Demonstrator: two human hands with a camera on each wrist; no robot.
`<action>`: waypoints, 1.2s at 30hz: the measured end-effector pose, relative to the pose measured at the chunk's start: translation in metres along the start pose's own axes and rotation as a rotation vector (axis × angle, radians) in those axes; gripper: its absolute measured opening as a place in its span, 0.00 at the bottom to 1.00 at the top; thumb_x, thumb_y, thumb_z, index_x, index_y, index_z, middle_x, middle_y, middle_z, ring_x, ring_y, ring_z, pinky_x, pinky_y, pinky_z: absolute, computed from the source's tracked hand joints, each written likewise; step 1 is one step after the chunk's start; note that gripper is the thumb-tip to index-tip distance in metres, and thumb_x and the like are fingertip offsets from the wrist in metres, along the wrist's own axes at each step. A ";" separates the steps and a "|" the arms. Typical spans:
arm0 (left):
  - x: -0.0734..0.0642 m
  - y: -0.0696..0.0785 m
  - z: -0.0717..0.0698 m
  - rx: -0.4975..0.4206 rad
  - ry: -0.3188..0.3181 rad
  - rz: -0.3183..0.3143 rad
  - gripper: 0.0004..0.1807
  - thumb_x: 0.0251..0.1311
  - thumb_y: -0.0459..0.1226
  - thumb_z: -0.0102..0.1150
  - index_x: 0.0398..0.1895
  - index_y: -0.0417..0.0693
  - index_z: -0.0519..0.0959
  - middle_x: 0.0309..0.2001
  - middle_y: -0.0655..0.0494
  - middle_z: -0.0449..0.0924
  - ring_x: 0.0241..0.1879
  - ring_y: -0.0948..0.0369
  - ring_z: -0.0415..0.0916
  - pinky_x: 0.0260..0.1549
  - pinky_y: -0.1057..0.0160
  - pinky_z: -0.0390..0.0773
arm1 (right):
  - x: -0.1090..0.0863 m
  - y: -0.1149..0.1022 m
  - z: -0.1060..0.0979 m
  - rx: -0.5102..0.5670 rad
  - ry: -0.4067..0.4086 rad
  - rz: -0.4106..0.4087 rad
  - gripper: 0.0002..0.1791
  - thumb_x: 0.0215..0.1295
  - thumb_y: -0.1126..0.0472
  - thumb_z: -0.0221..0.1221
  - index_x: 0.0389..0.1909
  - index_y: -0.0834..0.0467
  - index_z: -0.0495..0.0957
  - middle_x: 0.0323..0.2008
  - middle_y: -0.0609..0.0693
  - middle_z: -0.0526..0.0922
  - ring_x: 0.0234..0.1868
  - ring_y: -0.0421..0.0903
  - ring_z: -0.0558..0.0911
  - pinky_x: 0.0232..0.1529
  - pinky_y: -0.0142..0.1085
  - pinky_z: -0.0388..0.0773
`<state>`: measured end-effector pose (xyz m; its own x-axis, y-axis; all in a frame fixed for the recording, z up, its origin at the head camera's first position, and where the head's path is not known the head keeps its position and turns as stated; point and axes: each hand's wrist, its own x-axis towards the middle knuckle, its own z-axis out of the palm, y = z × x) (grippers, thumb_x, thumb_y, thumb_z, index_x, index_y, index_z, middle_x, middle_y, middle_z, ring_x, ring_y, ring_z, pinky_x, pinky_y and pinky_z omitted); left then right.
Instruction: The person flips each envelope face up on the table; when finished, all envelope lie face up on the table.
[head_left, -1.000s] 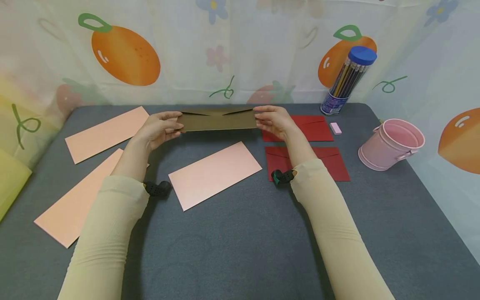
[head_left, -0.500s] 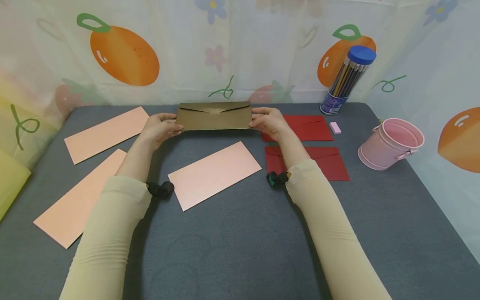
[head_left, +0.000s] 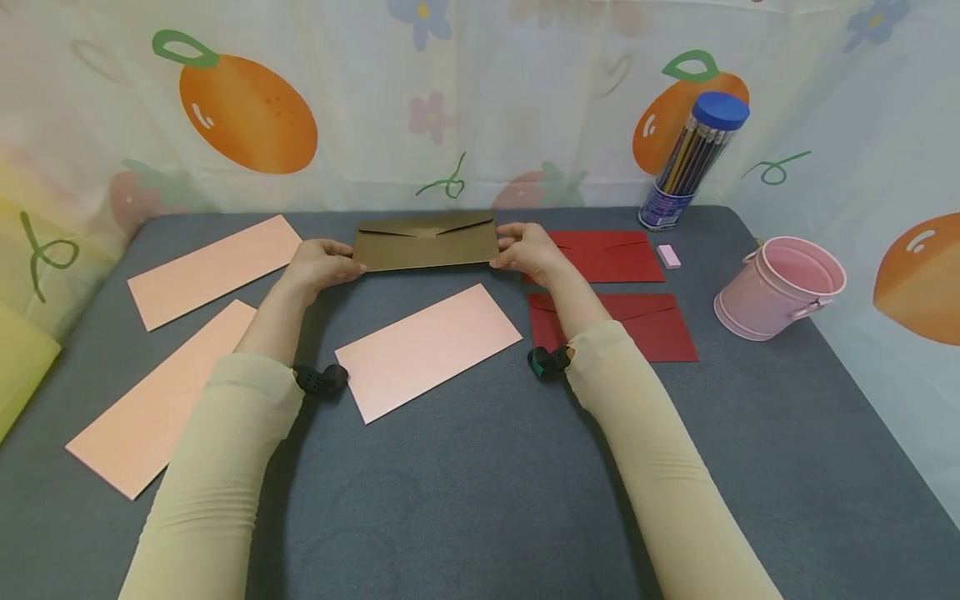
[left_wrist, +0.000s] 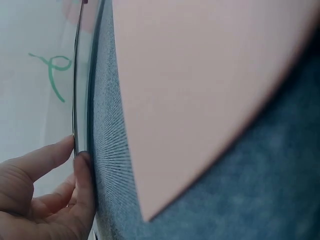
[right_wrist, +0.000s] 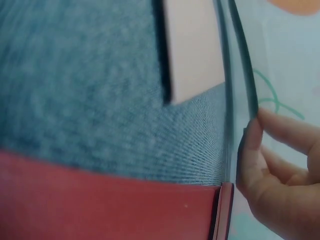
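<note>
A brown-gold envelope (head_left: 426,250), its flap side showing, is held near the far edge of the table. My left hand (head_left: 318,265) pinches its left end between thumb and fingers. At the opposite end my right hand (head_left: 531,252) pinches it the same way. In the left wrist view the left hand (left_wrist: 47,195) grips the envelope's thin edge, and in the right wrist view the right hand (right_wrist: 285,175) does likewise. A plain pink paper rectangle (head_left: 427,354) lies on the table in front of the envelope. Whether the envelope's lower edge touches the table, I cannot tell.
Two pink rectangles, one farther back (head_left: 213,271) and one nearer (head_left: 150,408), lie at left. Red envelopes, rear (head_left: 615,257) and front (head_left: 660,329), lie at right. Beyond are a pink eraser (head_left: 669,256), a pencil tub (head_left: 692,162) and a pink bucket (head_left: 765,292).
The envelope first tilted up to show more of its flap side, then came down a little. Both hands lowered with it, and the right hand shifted left. The other things stayed put.
</note>
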<state>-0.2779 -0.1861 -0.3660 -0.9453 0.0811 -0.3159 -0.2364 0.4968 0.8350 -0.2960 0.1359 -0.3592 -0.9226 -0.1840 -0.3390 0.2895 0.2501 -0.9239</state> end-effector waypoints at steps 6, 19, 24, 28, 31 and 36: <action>0.000 0.001 0.001 0.060 0.013 -0.003 0.35 0.67 0.36 0.58 0.73 0.31 0.59 0.74 0.35 0.58 0.61 0.49 0.75 0.66 0.55 0.74 | -0.002 0.002 -0.001 -0.056 0.000 -0.011 0.36 0.62 0.77 0.57 0.72 0.64 0.61 0.67 0.63 0.67 0.59 0.53 0.76 0.65 0.44 0.76; -0.005 0.007 0.004 0.098 0.016 0.005 0.35 0.67 0.35 0.57 0.72 0.29 0.58 0.73 0.32 0.58 0.64 0.39 0.70 0.69 0.49 0.69 | 0.001 0.007 0.001 -0.165 0.040 -0.044 0.31 0.62 0.76 0.58 0.68 0.67 0.67 0.58 0.62 0.73 0.47 0.47 0.77 0.61 0.43 0.79; -0.003 0.009 0.005 0.124 0.021 0.001 0.35 0.67 0.36 0.58 0.72 0.29 0.59 0.73 0.32 0.58 0.63 0.40 0.71 0.68 0.48 0.70 | 0.001 0.006 0.000 -0.176 0.053 -0.040 0.29 0.62 0.76 0.58 0.66 0.68 0.69 0.62 0.64 0.74 0.49 0.48 0.79 0.61 0.42 0.79; -0.002 0.010 0.006 0.152 0.025 -0.009 0.35 0.67 0.36 0.58 0.72 0.29 0.59 0.73 0.33 0.59 0.61 0.42 0.72 0.67 0.49 0.72 | 0.002 0.006 -0.001 -0.171 0.061 -0.026 0.28 0.63 0.75 0.57 0.66 0.68 0.70 0.62 0.64 0.74 0.52 0.50 0.81 0.61 0.41 0.80; -0.002 0.011 0.006 0.179 0.034 -0.013 0.35 0.66 0.37 0.59 0.71 0.29 0.60 0.72 0.32 0.61 0.59 0.44 0.74 0.65 0.49 0.73 | 0.003 0.006 0.000 -0.146 0.055 -0.021 0.27 0.65 0.75 0.55 0.66 0.69 0.69 0.63 0.64 0.73 0.57 0.55 0.81 0.60 0.41 0.80; -0.003 0.010 0.007 0.210 0.051 -0.007 0.34 0.65 0.37 0.60 0.70 0.29 0.62 0.67 0.30 0.66 0.57 0.43 0.75 0.63 0.48 0.74 | 0.002 0.006 0.001 -0.103 0.041 -0.021 0.26 0.68 0.73 0.54 0.67 0.70 0.67 0.66 0.65 0.71 0.62 0.60 0.79 0.60 0.43 0.79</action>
<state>-0.2761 -0.1756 -0.3594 -0.9553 0.0353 -0.2937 -0.1964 0.6666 0.7191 -0.2961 0.1364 -0.3654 -0.9385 -0.1519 -0.3099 0.2440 0.3433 -0.9070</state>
